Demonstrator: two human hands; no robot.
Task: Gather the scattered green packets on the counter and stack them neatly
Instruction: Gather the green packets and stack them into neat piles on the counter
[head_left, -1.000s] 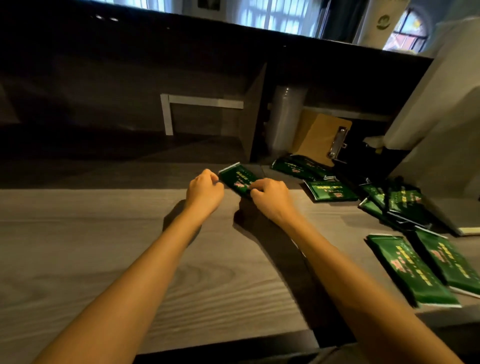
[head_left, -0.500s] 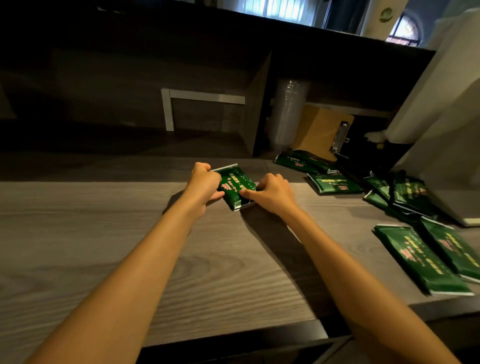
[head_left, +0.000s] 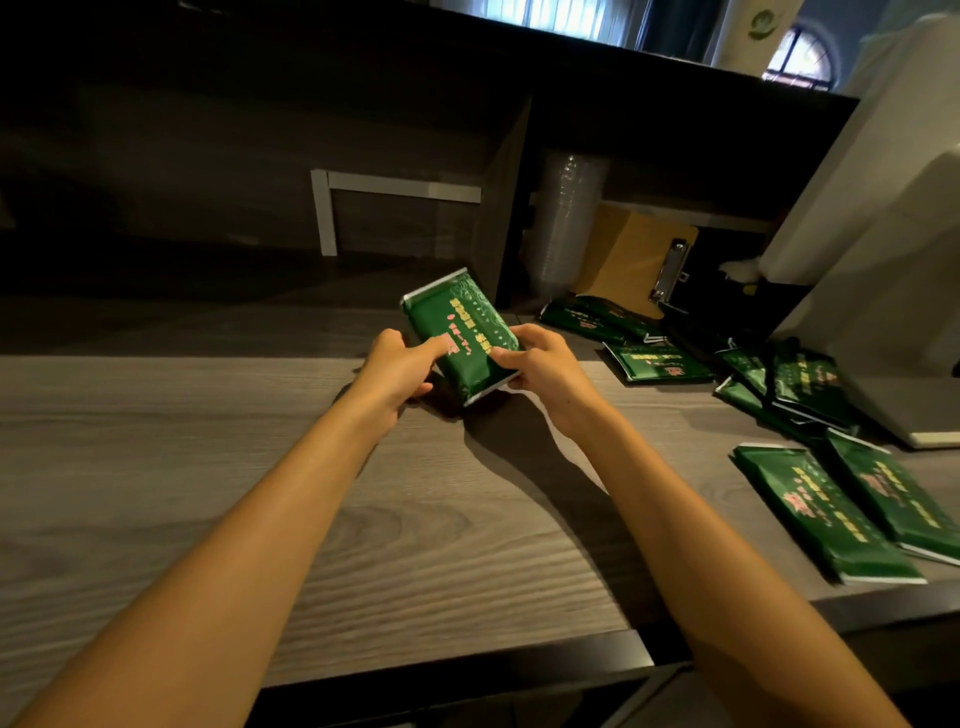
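The left hand (head_left: 397, 366) pinches the left edge of the green packet (head_left: 460, 332) with curled fingers; the right hand (head_left: 540, 364) grips its right corner. Half a second ago it lay on the counter (head_left: 218, 457), now it is raised and tilted. The loose packets (head_left: 826, 512) at the right wait ungathered.

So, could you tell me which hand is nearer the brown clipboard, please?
Right. The right hand grips the right side of the held green packets, in front and left of the clipboard; the left hand grips their other side, farther left.
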